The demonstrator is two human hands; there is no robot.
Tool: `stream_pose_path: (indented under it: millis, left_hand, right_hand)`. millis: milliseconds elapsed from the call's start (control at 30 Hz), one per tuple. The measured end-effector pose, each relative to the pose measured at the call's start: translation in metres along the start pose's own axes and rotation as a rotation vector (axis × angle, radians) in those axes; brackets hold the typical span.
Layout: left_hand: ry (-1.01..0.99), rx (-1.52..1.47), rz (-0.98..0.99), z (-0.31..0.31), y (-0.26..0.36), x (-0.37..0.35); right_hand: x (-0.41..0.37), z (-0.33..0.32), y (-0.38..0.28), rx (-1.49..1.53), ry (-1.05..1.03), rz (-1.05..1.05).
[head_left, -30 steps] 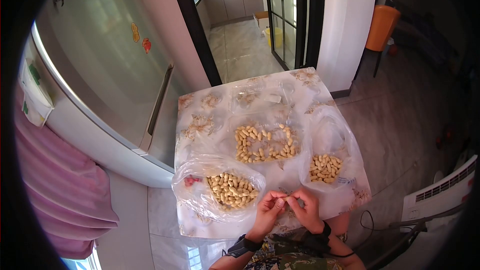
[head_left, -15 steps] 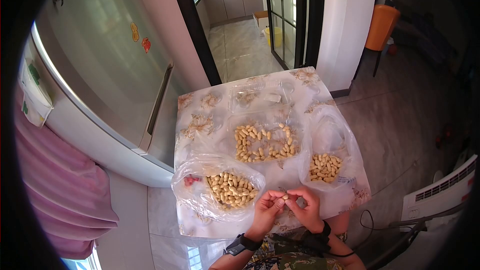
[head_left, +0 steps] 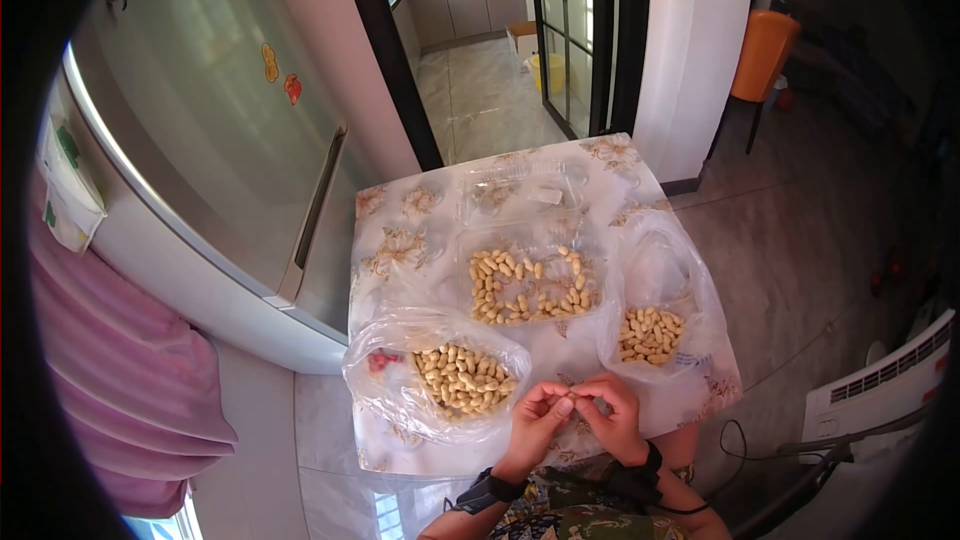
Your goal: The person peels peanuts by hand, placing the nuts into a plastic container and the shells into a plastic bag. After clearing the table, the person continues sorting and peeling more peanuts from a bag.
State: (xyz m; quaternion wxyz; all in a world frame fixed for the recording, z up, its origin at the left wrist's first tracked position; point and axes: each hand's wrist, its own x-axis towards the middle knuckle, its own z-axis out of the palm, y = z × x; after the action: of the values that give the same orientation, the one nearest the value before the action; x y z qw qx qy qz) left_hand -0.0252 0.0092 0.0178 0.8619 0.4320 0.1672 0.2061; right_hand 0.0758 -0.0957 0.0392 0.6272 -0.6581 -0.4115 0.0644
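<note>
My left hand and my right hand meet over the table's near edge, thumbs and fingertips pinched together on a small peanut, mostly hidden by the fingers. Left of them lies an open clear plastic bag with a heap of unshelled peanuts and something reddish inside. Beyond the hands, a clear plastic tray holds peanuts scattered round its sides. Another plastic bag, on the right, has a smaller pile of peanuts.
A flowered cloth covers the table. The tray's clear lid stands open at the back with a white piece on it. A refrigerator is close on the left. An orange chair and a white appliance are on the right.
The fingertips have closed further over the peanut, so less of it shows. My hands have barely shifted; the bags and tray are unmoved.
</note>
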Motion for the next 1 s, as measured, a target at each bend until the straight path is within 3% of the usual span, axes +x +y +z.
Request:
stream_pose_path:
  millis: [233,300,633,800,867,1000]
  left_hand:
    - [0.048,-0.008,-0.038,0.000,0.002,0.001]
    - [-0.036,-0.160,0.009,-0.003,0.000,0.001]
    - [-0.072,-0.168,0.067,-0.005,-0.003,0.002]
    - [-0.166,0.187,0.027,0.019,0.028,-0.021]
    - [-0.190,0.190,0.010,0.025,0.040,-0.033]
    - [-0.041,0.274,0.269,0.023,0.069,-0.041]
  right_hand:
    - [-0.002,0.003,0.002,0.030,0.042,0.032]
    - [-0.003,0.003,0.001,0.036,0.044,0.075]
    - [0.001,-0.002,-0.004,0.005,-0.027,0.046]
    - [-0.004,-0.004,0.003,0.125,0.027,0.124]
    - [-0.007,-0.004,0.004,0.163,0.030,0.180]
    - [-0.004,-0.003,0.000,0.119,-0.012,0.158]
